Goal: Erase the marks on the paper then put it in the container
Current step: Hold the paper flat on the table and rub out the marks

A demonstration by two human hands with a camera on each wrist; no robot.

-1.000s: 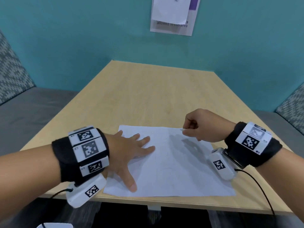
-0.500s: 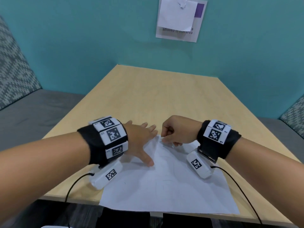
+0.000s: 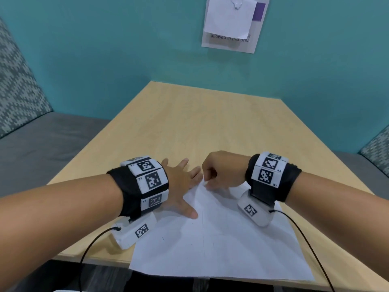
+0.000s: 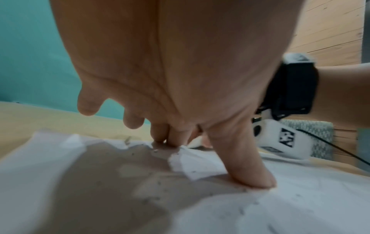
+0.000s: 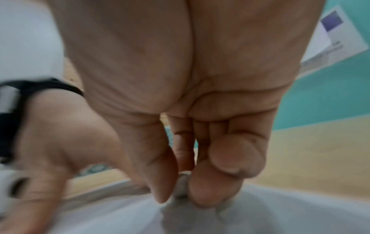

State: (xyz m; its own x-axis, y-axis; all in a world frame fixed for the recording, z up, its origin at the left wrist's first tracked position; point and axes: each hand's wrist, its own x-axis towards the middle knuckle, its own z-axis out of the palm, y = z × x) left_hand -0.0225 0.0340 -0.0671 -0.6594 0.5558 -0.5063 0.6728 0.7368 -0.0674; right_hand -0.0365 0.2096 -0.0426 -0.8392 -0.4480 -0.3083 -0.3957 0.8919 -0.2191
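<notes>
A white sheet of paper [image 3: 221,239] with faint pencil marks lies turned at an angle on the near edge of the wooden table [image 3: 200,127]. My left hand [image 3: 183,186] presses flat on the paper's far left part, fingers spread, thumb [image 4: 246,166] down on the sheet. My right hand [image 3: 221,171] is curled next to it at the paper's far corner, thumb and fingers pinching a small whitish eraser [image 5: 183,185] against the paper [image 5: 200,218]. Eraser crumbs lie on the paper [image 4: 260,205] near my left thumb. No container is in view.
A teal wall with a pinned notice [image 3: 233,24] stands behind the table. Grey benches with patterned cushions [image 3: 19,87] flank both sides. The paper's near edge overhangs the table's front edge. Cables run from both wrist cameras.
The paper has turned from square to the table to an angle. My right hand moved left to meet the left hand at the far corner. The head view shifted down.
</notes>
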